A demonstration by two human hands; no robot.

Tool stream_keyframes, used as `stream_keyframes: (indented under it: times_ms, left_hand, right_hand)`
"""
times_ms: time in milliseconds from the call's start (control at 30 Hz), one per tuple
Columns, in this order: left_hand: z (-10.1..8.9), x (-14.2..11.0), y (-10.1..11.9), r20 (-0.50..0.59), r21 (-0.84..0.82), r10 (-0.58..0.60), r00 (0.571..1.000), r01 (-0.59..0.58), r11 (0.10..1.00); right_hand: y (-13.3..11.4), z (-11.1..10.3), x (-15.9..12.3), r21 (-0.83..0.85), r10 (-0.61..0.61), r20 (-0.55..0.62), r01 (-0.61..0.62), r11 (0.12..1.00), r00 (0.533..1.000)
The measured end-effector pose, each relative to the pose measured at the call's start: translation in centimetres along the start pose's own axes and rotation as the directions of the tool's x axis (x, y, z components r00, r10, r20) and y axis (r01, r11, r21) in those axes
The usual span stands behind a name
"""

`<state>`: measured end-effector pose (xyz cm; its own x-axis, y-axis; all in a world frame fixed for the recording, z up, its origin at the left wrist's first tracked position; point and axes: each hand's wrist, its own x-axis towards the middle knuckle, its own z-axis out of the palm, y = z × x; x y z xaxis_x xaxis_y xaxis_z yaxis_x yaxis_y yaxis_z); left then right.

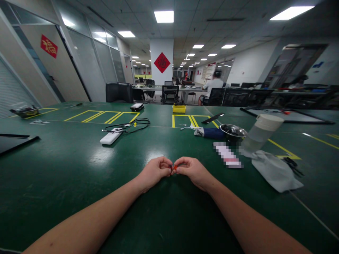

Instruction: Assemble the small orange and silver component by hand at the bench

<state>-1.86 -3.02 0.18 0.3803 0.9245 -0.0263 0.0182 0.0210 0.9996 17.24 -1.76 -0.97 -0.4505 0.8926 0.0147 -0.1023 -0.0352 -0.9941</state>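
Note:
Both my hands meet over the green table (79,165) in front of me. My left hand (155,172) is closed in a pinch on a tiny dark part (170,166). My right hand (191,170) pinches a tiny red-orange part (174,167). The two small parts touch between my fingertips. Both forearms rest low over the table. What the parts are is too small to tell.
A white power bank (111,136) with a black cable (135,124) lies ahead left. Ahead right stand a metal bowl (233,131), a plastic jar (259,134), a grey cloth (275,171) and a dark blue roll (213,133). A yellow box (179,108) sits farther back. A person sits at a far desk.

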Motion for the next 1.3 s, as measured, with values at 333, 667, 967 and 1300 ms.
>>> stream_keyframes:
  times_ms: [333, 667, 967, 1300]
  left_hand:
    - [-0.53, 0.2, -0.45, -0.028, 0.493, 0.198, 0.98, -0.159, 0.855]
    - [-0.58, 0.2, -0.54, -0.014, 0.541, 0.233, 0.972, -0.189, 0.82]
    - [-0.42, 0.15, -0.43, 0.006, 0.553, 0.243, 0.97, -0.206, 0.807]
    - [-0.42, 0.23, -0.67, 0.01, 0.595, 0.261, 0.965, -0.215, 0.774]
  right_hand:
    - [-0.38, 0.28, -0.2, -0.052, -0.003, 0.014, 0.004, 0.999, 1.0]
    - [-0.43, 0.21, -0.21, -0.055, -0.003, 0.041, 0.005, 0.998, 0.999]
    - [-0.75, 0.4, -0.36, -0.061, -0.009, 0.049, 0.012, 0.998, 0.999]
    - [-0.3, 0.17, -0.14, -0.084, -0.028, 0.055, 0.032, 0.996, 0.998]
